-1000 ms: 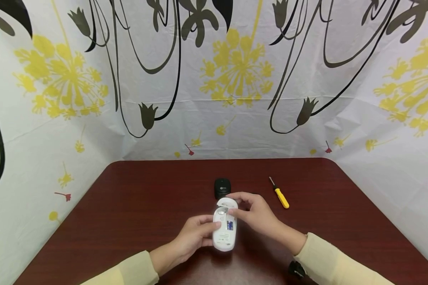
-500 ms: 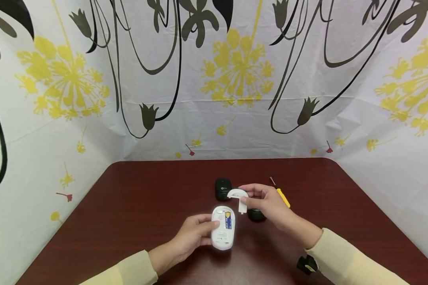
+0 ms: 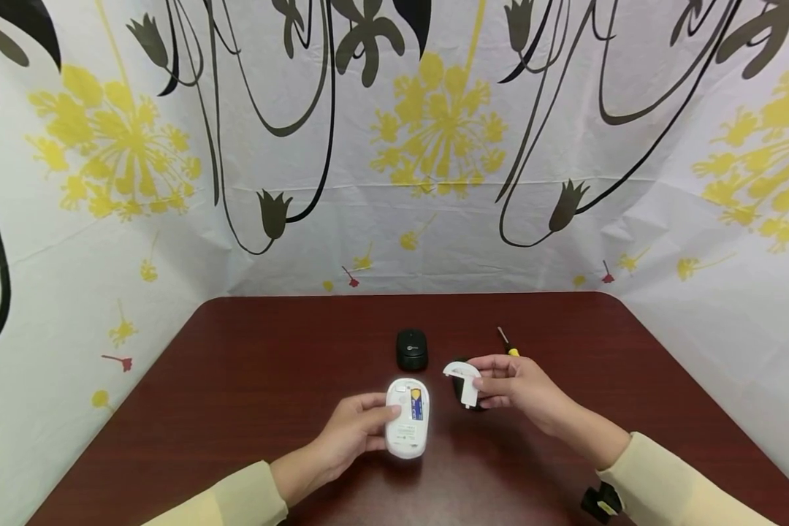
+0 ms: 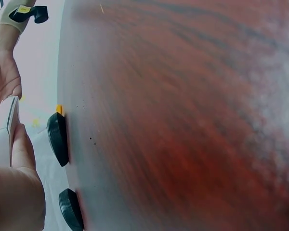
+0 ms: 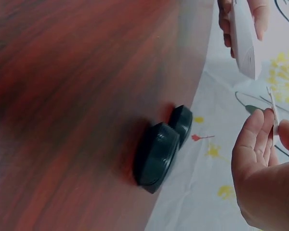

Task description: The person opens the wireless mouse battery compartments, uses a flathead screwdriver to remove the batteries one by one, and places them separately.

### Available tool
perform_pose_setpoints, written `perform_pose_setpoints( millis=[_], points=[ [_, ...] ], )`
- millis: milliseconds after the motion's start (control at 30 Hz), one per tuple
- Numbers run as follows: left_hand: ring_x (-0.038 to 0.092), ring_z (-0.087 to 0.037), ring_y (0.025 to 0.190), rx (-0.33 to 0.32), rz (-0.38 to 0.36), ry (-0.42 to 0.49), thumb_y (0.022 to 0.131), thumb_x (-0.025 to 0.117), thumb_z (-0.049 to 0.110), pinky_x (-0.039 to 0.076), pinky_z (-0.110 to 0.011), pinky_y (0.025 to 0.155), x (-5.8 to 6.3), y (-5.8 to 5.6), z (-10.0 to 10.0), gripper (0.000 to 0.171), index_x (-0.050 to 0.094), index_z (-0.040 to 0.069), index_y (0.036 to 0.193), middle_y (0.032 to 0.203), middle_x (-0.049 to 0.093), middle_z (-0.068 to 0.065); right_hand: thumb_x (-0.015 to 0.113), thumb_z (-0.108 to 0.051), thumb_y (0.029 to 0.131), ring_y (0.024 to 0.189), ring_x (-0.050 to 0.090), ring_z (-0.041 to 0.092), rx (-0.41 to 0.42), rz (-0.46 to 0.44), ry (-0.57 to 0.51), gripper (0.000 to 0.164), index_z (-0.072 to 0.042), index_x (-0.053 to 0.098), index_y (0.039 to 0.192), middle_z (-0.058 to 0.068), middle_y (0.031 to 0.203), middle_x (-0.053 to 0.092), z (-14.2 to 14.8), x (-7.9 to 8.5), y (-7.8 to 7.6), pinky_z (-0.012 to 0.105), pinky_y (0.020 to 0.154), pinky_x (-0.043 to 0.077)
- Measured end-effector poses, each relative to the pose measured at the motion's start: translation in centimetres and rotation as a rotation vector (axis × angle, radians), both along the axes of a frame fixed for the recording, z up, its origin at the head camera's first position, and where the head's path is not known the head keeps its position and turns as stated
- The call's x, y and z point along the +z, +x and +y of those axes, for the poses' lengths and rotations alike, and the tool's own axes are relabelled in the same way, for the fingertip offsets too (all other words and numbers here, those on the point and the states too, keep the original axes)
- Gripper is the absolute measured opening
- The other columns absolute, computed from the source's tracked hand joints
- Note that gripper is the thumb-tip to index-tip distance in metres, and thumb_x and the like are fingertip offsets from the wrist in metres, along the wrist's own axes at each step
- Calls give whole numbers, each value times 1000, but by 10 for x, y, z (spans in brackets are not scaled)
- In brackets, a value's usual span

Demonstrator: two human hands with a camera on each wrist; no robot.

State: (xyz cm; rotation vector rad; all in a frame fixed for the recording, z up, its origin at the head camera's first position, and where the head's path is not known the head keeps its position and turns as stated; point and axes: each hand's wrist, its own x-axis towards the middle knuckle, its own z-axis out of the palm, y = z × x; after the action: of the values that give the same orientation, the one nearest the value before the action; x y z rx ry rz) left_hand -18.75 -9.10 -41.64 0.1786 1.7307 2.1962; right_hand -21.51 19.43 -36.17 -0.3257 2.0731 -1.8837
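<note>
My left hand (image 3: 348, 431) grips a white computer mouse (image 3: 405, 437) by its left side, above the table, with its underside facing up. In its uncovered battery compartment lies a blue and yellow battery (image 3: 417, 405). To the right, apart from the mouse, my right hand (image 3: 532, 391) pinches the white battery cover (image 3: 468, 392), a curved piece with a straight tab, between thumb and fingers. Seen edge-on in the right wrist view, the cover (image 5: 275, 113) stands between thumb and fingertips. The left wrist view catches the mouse (image 4: 5, 137) from the side.
A black mouse (image 3: 411, 349) sits on the dark red table (image 3: 289, 351) behind the white one. Another black, rounded object (image 5: 156, 156) lies under the cover and right hand, mostly hidden in the head view. Farther back is a screwdriver (image 3: 504, 339), its yellow handle mostly covered by the hand.
My right hand has lifted the battery cover off the white mouse and carried it to the right, exposing the battery. The left hand, still holding the mouse, has shifted slightly left.
</note>
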Motion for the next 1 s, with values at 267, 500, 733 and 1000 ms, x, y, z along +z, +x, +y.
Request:
perform_pose_setpoints(
  millis=[267,500,733,1000],
  points=[
    [68,-26,89,0,-1,10,92,66,11,58,-41,76,-1,0,-1,41,56,-13,123,104,68,-19,70,-7,89,86,66,21,24,-79,30,46,12,52,127,11,100,68,10,-15,3,36,75,58],
    [68,-26,90,-3,-4,9,92,65,12,57,-41,77,-2,0,-3,41,55,-13,124,104,68,-19,70,-6,89,86,66,23,77,-133,37,45,12,52,126,11,100,67,18,-31,9,37,76,57],
    [68,-26,89,1,-11,9,91,66,11,57,-41,78,-2,1,-3,41,55,-13,123,104,68,-19,67,-4,89,84,66,20,121,-146,65,40,12,54,124,11,98,68,22,-43,12,34,72,58],
    [68,-26,89,4,-15,9,92,66,11,57,-41,77,-2,1,-2,41,55,-13,123,104,68,-19,66,-1,89,80,65,20,135,-170,102,35,11,56,120,11,94,67,22,-47,13,33,68,58]
  ],
)
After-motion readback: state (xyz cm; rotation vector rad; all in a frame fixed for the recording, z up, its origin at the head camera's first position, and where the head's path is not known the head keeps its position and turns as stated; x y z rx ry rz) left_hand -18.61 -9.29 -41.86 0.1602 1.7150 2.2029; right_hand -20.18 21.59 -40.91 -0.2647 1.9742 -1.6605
